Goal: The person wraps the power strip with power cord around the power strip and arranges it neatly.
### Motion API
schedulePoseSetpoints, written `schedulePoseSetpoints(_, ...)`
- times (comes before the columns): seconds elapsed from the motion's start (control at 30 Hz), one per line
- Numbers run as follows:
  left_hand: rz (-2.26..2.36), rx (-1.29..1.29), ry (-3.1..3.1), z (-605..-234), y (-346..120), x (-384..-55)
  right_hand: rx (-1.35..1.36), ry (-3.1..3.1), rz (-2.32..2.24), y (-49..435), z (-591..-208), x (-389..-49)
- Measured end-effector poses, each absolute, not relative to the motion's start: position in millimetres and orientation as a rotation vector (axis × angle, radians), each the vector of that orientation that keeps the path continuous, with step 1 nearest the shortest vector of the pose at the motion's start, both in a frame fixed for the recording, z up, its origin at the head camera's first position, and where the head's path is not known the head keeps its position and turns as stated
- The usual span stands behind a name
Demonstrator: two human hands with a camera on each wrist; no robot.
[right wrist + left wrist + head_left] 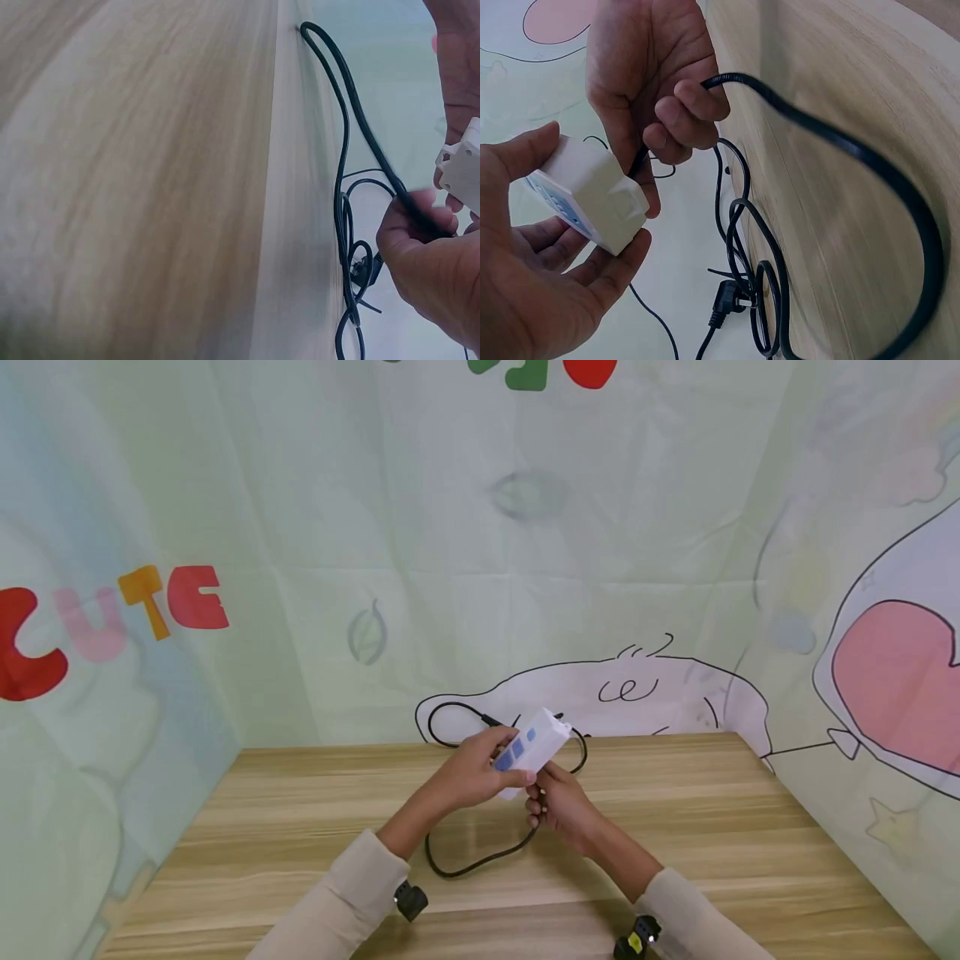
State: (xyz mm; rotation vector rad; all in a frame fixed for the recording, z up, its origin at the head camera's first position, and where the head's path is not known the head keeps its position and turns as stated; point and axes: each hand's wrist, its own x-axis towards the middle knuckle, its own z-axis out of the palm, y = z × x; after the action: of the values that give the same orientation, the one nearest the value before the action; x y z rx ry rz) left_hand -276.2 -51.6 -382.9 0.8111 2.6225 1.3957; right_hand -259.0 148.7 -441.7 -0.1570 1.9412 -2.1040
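A white power strip [547, 737] with blue patches on its face is held up at a tilt over the table. My left hand [467, 770] grips it, thumb on one side and fingers on the other; its white end [615, 217] faces the left wrist camera. Close beside the strip, my right hand [573, 814] curls its fingers round the black power cord [480, 865]. Below that hand the cord hangs in a wide loop. More cord lies in tangled loops beyond the hands, with a black plug [726, 298] among them.
The wood-grain table [300, 827] stretches beneath both hands. A printed cloth backdrop [315, 510] with letters and cartoon shapes rises behind the table and on both sides. Dark wrist cameras sit at the left sleeve [367, 877] and the right sleeve [690, 910].
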Motion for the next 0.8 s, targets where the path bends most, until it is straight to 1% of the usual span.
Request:
schedulePoseSetpoints(0.27,1.368,0.797,2.730,-386.1,-59.9,-277.9,-0.176,2.068,-2.010,148.4,-442.8,-255.8)
schedulePoseSetpoints(0.5,1.339,0.779,2.827,-388.7,-65.2,-279.7,-0.212,2.318,-1.870,145.9,-443.0,-252.5)
schedulePoseSetpoints(0.8,1.252,0.677,2.906,-386.4,-71.1,-281.8,-0.454,2.852,-1.450,148.6,-438.9,-254.6)
